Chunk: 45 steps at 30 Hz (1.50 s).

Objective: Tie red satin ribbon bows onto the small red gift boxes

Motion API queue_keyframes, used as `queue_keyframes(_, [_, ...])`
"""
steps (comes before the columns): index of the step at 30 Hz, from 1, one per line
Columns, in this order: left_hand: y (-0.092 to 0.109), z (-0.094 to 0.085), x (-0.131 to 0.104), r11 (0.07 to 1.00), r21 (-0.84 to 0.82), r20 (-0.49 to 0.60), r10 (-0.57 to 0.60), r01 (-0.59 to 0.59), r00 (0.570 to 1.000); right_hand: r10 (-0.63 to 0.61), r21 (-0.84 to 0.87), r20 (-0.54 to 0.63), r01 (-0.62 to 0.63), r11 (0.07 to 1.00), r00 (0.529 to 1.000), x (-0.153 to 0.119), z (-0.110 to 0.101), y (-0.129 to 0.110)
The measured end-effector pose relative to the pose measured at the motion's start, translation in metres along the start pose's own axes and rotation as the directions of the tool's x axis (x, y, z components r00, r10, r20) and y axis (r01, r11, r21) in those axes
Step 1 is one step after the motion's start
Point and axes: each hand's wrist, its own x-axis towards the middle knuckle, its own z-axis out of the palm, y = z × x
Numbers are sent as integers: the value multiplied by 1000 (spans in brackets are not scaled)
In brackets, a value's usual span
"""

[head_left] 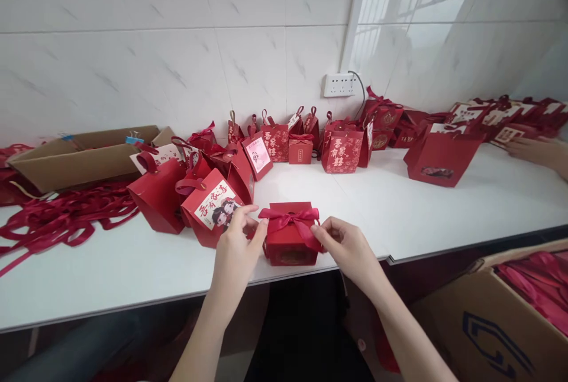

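Observation:
A small red gift box (291, 251) stands near the table's front edge, with a red ribbon bow (290, 220) tied across its top. My right hand (348, 245) is at the box's right side, thumb and finger pinched on the ribbon's end. On the other side, my left hand (239, 240) has its thumb by the bow's left loop; thumb and forefinger are apart and nothing shows between them. Just left of that hand sits a red gift bag (202, 231) with a card showing two cartoon figures. Its lower right part is hidden behind my fingers.
Loose red ribbons (66, 216) lie at the left, before a cardboard tray (89, 166). Several red gift boxes (341, 148) line the wall below a power strip (341, 85). A larger red box (444, 157) stands right, near another person's hand (535, 151). A carton (470, 311) sits below.

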Motion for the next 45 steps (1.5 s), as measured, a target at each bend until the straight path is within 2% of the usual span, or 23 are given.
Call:
queue_keyframes(4, [10,-8,-7,998,-62,110,-23,30,994,97,7,19,-98,995,995,-11,3,-2])
queue_keyframes(7, [12,-10,-13,994,-79,197,-57,74,979,187,-54,64,-184,982,980,-16,5,-5])
queue_keyframes(13, [14,-13,-23,989,-133,293,-28,70,956,231,-48,90,-228,973,969,-25,9,-14])
queue_keyframes(16, [16,-13,-23,972,-218,347,-8,89,938,253,-93,132,-242,966,958,-28,13,-16])
queue_keyframes(19, [15,-13,-20,925,-330,402,-41,186,915,255,-89,180,-243,966,950,-27,15,-15])
queue_keyframes(22, [12,-12,-17,824,-456,482,-89,336,872,249,-5,220,-254,967,943,-26,16,-14])
queue_keyframes(24, [9,-13,-16,758,-512,495,-124,404,860,254,51,226,-271,961,941,-25,16,-15])
queue_keyframes(27, [4,-13,-20,727,-530,510,-139,437,849,247,52,196,-262,964,949,-23,15,-15])
queue_keyframes(30, [0,-12,-28,693,-537,574,-118,481,811,200,32,169,-209,977,965,-20,12,-16])
queue_keyframes(33, [-3,-6,-36,659,-545,617,-104,518,780,132,150,196,-163,975,972,-18,6,-16])
queue_keyframes(37, [-8,2,-41,673,-557,608,-67,486,791,66,207,282,-128,970,957,-22,3,-18])
queue_keyframes(40, [-10,2,-39,714,-545,585,-53,440,810,106,151,308,-159,976,946,-28,7,-18])
queue_keyframes(43, [-9,-3,-37,785,-486,578,-40,384,815,159,109,289,-198,974,944,-35,17,-16])
queue_keyframes(45, [-7,-6,-36,817,-448,585,-40,363,810,149,137,241,-186,973,959,-41,25,-14])
